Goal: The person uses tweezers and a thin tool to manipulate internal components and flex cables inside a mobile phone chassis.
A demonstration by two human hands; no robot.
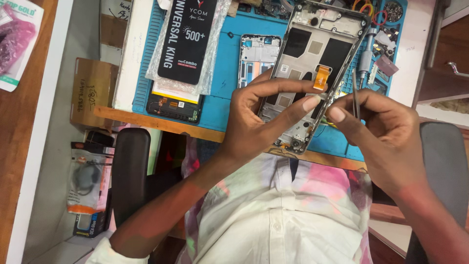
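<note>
My left hand (264,120) grips an opened phone frame (317,54) from the left side, thumb laid across its lower half. The frame is tilted, its inside facing me, with an orange flex cable (321,77) near the middle. My right hand (383,129) is at the frame's right edge and pinches thin metal tweezers (355,95), which stand upright beside the frame. The fingertips of both hands nearly touch just below the orange cable. All this is held above a blue work mat (227,73) on the bench.
On the mat lie a second, smaller phone frame (259,56), a black card in a clear bag (185,41) over a dark phone (176,107), a screwdriver (365,61) and small parts (391,14). A cardboard box (93,90), packets (88,183) and chair armrests (129,171) surround me.
</note>
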